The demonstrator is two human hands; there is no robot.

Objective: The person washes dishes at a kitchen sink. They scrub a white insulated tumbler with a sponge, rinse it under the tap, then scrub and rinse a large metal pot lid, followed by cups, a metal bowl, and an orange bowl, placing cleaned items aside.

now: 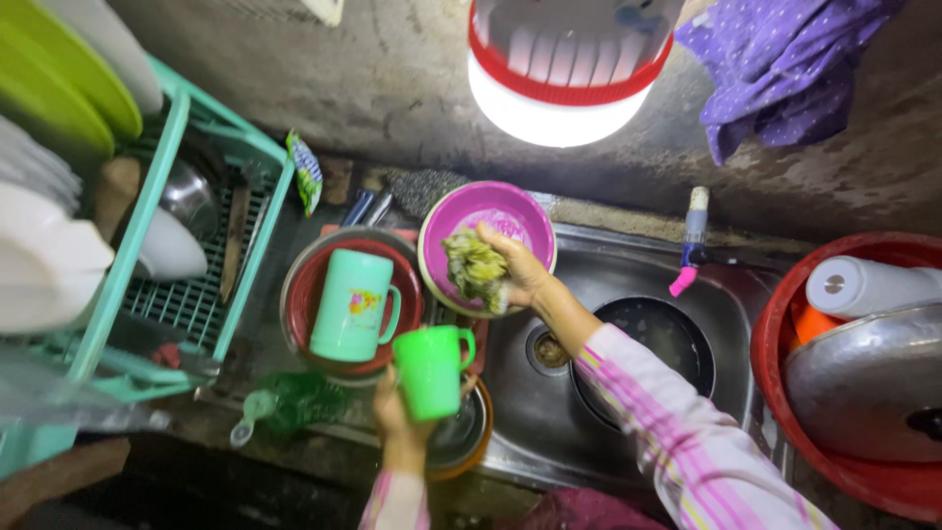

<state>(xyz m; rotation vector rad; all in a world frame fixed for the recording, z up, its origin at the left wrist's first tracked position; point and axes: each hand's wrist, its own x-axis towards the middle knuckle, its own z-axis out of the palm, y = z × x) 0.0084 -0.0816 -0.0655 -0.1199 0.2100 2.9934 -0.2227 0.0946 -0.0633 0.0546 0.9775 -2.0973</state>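
The left hand [394, 417] is rising from the bottom edge, forearm near vertical, wrist straight, fingers curling shut around what it is gripping, thumb tucked at the near side. The right arm is stretching in from the lower right in a pink striped sleeve, the bare wrist angling up and to the left. The right hand [520, 270] is reaching higher and farther than the left, its fingers [496, 240] bunching closed, knuckles turning upward. The 2 hands are staying apart
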